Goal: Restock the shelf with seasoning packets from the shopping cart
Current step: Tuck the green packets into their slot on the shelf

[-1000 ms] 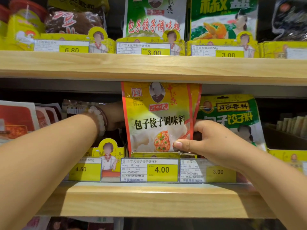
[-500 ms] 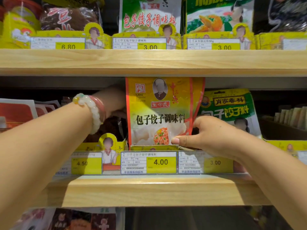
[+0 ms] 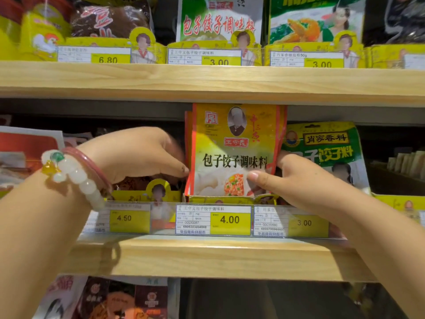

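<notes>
**Two hands seating one yellow packet on the middle shelf**

Two hands work one upright yellow seasoning packet [image 3: 234, 150], which stands on the middle shelf [image 3: 207, 256] above the 4.00 price tag [image 3: 213, 219].

Right hand [image 3: 296, 180]: thumb pressed on the packet's front lower right, fingers curled behind its right edge, a pinch apparently meant to keep the packet upright and facing out.

Left hand [image 3: 138, 155]: fingers curled, tips at the packet's left edge; motion blur leaves it unclear whether they grip or merely steady it.

Just right of the right hand stands one green seasoning packet [image 3: 322, 153], partly behind it.

Count: one yellow packet plainly in hand, though an edge behind it hints at more; three price tags on this shelf front. Placement is judged nearly complete. The shopping cart is not in view.
</notes>
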